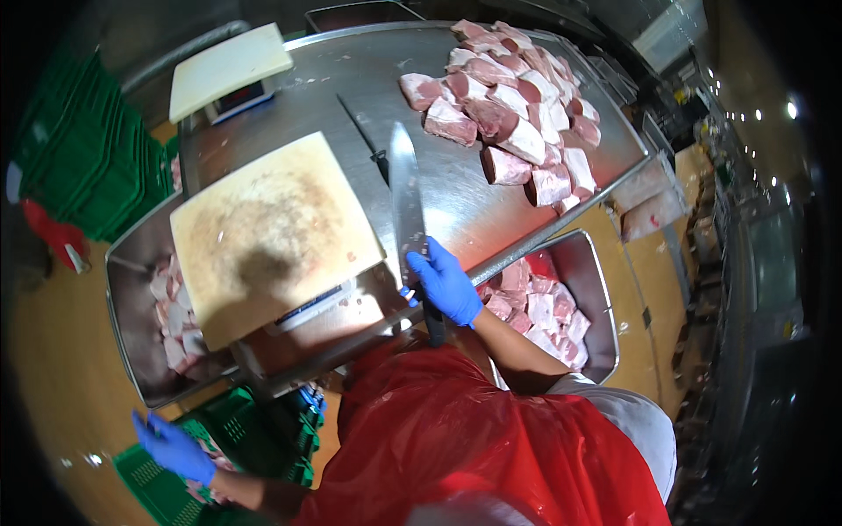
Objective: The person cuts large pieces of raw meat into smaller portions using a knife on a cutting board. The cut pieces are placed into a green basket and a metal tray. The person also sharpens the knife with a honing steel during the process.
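My right hand [445, 282], in a blue glove, grips a large knife [406, 193] where the blade meets its black handle. The broad blade points away from me over the steel table [351, 79]. Just left of the blade, a thin dark rod with a black handle [361, 130] lies on the table, perhaps a sharpening steel. A stained white cutting board [272, 228] sits to the left of the knife, with my shadow on it. At the lower left, my gloved left hand [171, 447] is open with fingers apart, above a green crate [145, 482] holding meat pieces.
Many meat chunks [517, 96] are heaped at the table's far right. Steel tubs with cut meat stand right [605, 307] and left [123, 307] of me. Stacked green crates [88, 140] rise at the left. A second white board [232, 68] rests on a scale at the far left.
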`<state>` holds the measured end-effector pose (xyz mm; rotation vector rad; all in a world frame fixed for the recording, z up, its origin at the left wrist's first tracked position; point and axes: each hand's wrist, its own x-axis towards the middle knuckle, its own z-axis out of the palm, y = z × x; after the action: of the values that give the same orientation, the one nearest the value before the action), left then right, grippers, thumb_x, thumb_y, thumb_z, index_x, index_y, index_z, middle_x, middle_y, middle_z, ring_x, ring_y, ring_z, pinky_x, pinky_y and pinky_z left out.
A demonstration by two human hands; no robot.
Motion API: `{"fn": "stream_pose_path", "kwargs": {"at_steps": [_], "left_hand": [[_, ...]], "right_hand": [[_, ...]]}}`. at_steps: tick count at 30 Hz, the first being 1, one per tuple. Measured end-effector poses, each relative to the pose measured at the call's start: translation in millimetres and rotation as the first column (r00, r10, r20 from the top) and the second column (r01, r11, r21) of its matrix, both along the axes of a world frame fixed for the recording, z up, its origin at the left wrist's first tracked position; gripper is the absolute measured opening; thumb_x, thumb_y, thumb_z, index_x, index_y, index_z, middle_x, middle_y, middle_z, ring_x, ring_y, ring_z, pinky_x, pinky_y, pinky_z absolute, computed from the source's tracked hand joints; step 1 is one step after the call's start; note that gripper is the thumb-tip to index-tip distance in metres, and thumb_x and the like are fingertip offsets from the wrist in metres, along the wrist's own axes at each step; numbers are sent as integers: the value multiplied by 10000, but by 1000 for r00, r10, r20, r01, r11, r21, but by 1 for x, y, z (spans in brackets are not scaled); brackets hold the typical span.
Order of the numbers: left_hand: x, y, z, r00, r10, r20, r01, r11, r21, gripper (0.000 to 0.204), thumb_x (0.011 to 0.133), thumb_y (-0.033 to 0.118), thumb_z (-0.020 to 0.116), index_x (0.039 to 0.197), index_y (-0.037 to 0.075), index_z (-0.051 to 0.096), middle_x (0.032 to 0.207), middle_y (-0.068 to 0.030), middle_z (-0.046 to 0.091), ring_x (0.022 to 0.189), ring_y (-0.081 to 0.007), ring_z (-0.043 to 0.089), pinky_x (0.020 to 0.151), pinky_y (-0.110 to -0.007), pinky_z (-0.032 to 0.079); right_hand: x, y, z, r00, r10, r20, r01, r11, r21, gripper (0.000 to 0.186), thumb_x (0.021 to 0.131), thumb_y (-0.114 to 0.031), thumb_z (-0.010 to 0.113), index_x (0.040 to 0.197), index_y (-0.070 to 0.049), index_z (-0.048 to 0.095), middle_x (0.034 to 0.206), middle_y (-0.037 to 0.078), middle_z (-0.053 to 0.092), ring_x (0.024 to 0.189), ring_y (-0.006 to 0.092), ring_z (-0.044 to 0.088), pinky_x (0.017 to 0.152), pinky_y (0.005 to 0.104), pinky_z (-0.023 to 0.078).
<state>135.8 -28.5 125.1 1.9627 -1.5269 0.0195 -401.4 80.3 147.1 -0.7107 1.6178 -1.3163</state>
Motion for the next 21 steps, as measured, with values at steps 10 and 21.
{"fn": "stream_pose_path", "kwargs": {"at_steps": [10, 21], "left_hand": [[-611, -32, 35, -31, -999, 18, 994, -33, -109, 504, 858, 80, 713, 1346, 16, 604, 1257, -216, 664, 1121, -396, 648, 994, -442, 515], [-1035, -22, -77, -352, -656, 668, 872, 28, 488, 905, 808, 237, 726, 1603, 165, 302, 1514, -306, 411, 1424, -455, 401, 1125, -711, 265]], "right_hand": [[-183, 129, -39, 861, -500, -90, 501, 865, -7, 243, 1068, -214, 538, 1204, -13, 530, 780, 101, 661, 597, 141, 648, 509, 298, 525], [-248, 292, -85, 468, -872, -142, 883, 458, 99, 273, 1070, -205, 538, 1249, 0, 521, 808, 115, 667, 610, 178, 675, 477, 321, 559]]}}
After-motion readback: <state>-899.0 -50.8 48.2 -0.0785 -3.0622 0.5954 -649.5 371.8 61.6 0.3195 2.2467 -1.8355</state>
